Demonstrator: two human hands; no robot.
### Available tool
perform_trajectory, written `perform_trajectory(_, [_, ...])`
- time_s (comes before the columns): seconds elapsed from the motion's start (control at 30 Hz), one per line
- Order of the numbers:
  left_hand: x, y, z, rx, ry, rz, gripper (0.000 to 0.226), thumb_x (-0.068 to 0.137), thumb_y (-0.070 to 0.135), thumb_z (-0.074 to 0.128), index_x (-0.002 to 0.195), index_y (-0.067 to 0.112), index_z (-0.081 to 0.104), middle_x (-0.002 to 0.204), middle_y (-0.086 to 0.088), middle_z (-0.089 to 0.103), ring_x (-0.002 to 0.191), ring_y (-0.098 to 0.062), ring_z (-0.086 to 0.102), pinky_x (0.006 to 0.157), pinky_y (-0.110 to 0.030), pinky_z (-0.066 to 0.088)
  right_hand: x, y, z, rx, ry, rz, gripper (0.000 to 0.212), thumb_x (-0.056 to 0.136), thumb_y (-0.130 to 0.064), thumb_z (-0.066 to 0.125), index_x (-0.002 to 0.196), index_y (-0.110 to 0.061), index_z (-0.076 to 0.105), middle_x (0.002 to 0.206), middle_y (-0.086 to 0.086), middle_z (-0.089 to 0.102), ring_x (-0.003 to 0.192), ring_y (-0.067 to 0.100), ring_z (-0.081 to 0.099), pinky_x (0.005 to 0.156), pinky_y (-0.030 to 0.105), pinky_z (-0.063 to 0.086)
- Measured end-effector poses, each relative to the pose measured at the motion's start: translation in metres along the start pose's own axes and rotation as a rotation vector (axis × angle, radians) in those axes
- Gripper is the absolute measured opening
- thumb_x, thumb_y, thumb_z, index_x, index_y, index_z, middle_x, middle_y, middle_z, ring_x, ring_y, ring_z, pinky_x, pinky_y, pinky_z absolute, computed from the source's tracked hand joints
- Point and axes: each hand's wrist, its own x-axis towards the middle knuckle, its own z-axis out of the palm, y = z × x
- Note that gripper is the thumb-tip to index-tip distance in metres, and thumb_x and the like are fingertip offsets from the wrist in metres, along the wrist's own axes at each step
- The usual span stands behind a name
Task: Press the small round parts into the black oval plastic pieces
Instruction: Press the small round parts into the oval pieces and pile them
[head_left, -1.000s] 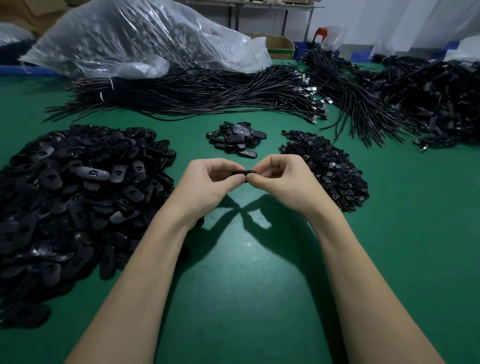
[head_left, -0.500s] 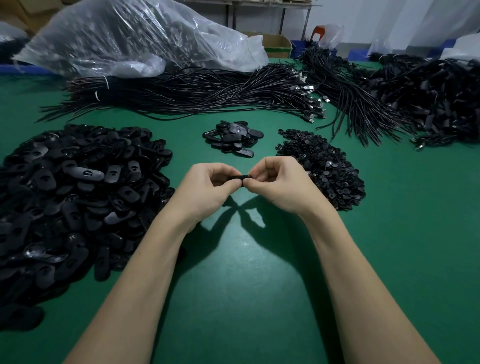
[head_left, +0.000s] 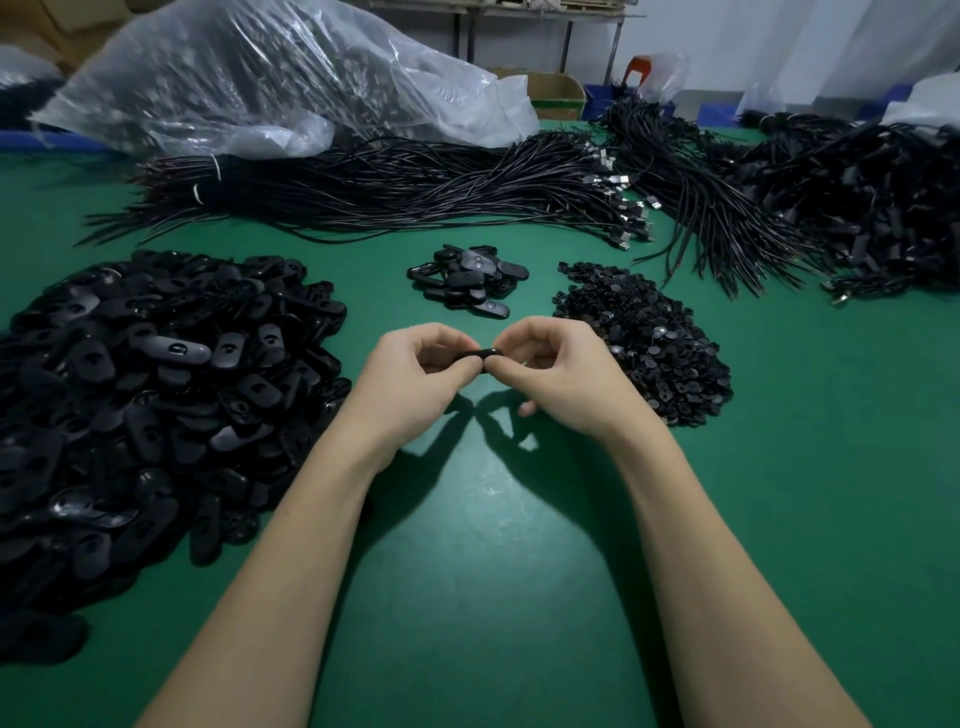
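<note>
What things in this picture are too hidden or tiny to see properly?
All from the head view:
- The black oval piece: mostly covered by the fingers of the left hand and right hand; whether a round part is pressed in cannot be told.
- The pile of small round parts: single parts too small to make out.
- The big pile of oval pieces: cut off by the left edge.
- The plastic bag: glare hides its contents.
</note>
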Motion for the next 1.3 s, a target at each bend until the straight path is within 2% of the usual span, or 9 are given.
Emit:
perform_trajectory(0.1, [0.001,0.000,0.000,-0.011,0.097,-0.023,0.009,0.090,0.022,0.075,0.094,0.028,0.071,0.071,0.014,0.073,0.059,0.004,0.061,0.057,-0.014,0.046,0.001,0.003,0.004,-0.149,0.006,-0.124,0.025,0.084,-0.021,0.082,0.103,-0.034,0.071,0.085,-0.010,0.076,0.056,0.005,0.060,0.060,0.021,0.054])
perform_trajectory(0.23, [0.000,-0.001,0.001,0.039,0.120,-0.007,0.014,0.089,0.028,0.076,0.099,0.034,0.067,0.086,0.009,0.075,0.079,0.001,0.069,0.073,-0.023,0.051,0.006,0.001,0.007,-0.283,0.095,-0.179,0.012,0.086,-0.027,0.079,0.094,-0.035,0.077,0.082,-0.014,0.072,0.053,0.008,0.062,0.060,0.027,0.055])
perform_trajectory(0.3, [-0.001,0.001,0.002,0.030,0.122,-0.011,0.016,0.091,0.030,0.074,0.104,0.033,0.065,0.095,0.009,0.075,0.087,-0.004,0.071,0.078,-0.027,0.055,0.010,0.000,0.003,-0.256,0.085,-0.151,0.011,0.088,-0.027,0.078,0.095,-0.035,0.079,0.082,-0.014,0.074,0.050,0.004,0.060,0.054,0.020,0.050])
perform_trajectory(0.4, [-0.001,0.002,0.000,0.111,0.161,0.008,0.019,0.093,0.035,0.071,0.108,0.032,0.061,0.103,0.015,0.069,0.085,-0.001,0.068,0.071,-0.020,0.052,0.022,0.001,-0.006,-0.266,0.131,-0.061,0.009,0.089,-0.029,0.078,0.094,-0.035,0.078,0.078,-0.014,0.073,0.052,-0.003,0.057,0.050,0.012,0.042])
perform_trajectory(0.6, [-0.002,0.004,0.003,0.212,0.106,0.046,0.011,0.094,0.033,0.069,0.103,0.028,0.067,0.098,0.019,0.069,0.081,-0.003,0.067,0.076,-0.020,0.051,0.071,-0.011,0.000,-0.518,0.145,0.025,0.008,0.088,-0.032,0.075,0.090,-0.036,0.069,0.093,-0.012,0.073,0.093,0.014,0.068,0.077,0.030,0.052])
perform_trajectory(0.83, [-0.002,0.002,0.005,0.277,0.045,0.070,0.004,0.093,0.034,0.068,0.096,0.032,0.067,0.094,0.023,0.068,0.078,0.003,0.062,0.071,-0.015,0.047,0.089,-0.018,-0.001,-0.579,0.200,-0.041,0.006,0.089,-0.034,0.071,0.094,-0.033,0.070,0.097,-0.012,0.073,0.093,0.014,0.066,0.075,0.029,0.048])
perform_trajectory(0.93, [-0.001,0.000,0.006,0.324,0.032,0.081,0.004,0.092,0.036,0.066,0.089,0.033,0.067,0.088,0.020,0.069,0.074,-0.001,0.064,0.068,-0.023,0.050,0.087,-0.029,-0.003,-0.530,0.079,-0.051,0.007,0.091,-0.031,0.068,0.093,-0.030,0.075,0.094,-0.008,0.074,0.091,0.014,0.069,0.079,0.031,0.056])
perform_trajectory(1.1, [-0.002,-0.002,0.010,0.405,0.002,0.073,0.004,0.087,0.038,0.064,0.087,0.035,0.064,0.085,0.017,0.068,0.081,-0.011,0.065,0.080,-0.038,0.057,0.088,-0.068,0.006,-0.677,-0.417,0.024,0.014,0.095,-0.032,0.065,0.105,-0.029,0.073,0.094,-0.011,0.075,0.082,0.005,0.071,0.066,0.022,0.057])
perform_trajectory(1.3, [-0.004,0.002,0.011,0.553,-0.114,0.161,0.005,0.094,0.034,0.063,0.090,0.031,0.062,0.099,0.009,0.066,0.093,-0.015,0.061,0.084,-0.040,0.056,0.091,-0.094,0.042,-0.723,-0.402,-0.143,0.016,0.090,-0.034,0.071,0.105,-0.029,0.078,0.091,-0.010,0.076,0.078,0.000,0.066,0.060,0.019,0.048])
